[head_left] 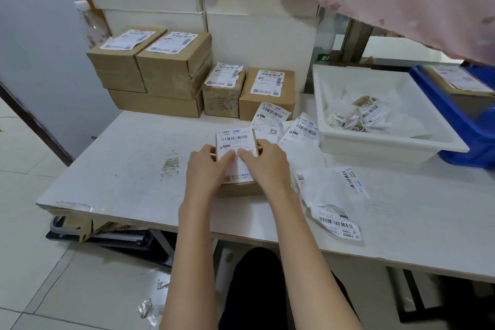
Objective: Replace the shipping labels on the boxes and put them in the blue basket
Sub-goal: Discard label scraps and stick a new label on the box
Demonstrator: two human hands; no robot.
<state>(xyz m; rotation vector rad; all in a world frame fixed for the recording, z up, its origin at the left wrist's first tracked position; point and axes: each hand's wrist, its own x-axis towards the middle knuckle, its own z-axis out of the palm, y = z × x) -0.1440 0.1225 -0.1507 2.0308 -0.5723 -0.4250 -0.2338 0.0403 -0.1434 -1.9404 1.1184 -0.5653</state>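
Both hands, left (207,166) and right (265,162), are pressing flat fingers on a label (235,149) atop a box (241,187); the white tray (348,139) is holding crumpled labels (361,114), the blue basket (460,126) a box (455,80).

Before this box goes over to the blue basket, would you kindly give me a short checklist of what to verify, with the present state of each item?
1. New label lies flat on the box: ok where visible; the middle is hidden under the fingers.
2. Both hands on the box, left hand and right hand pressing the label: ok.
3. Label's near edge stuck down: cannot tell.
4. Old label removed underneath: cannot tell.
5. Blue basket has room: cannot tell, mostly out of view; one box already inside.
6. Path past the white tray: ok.
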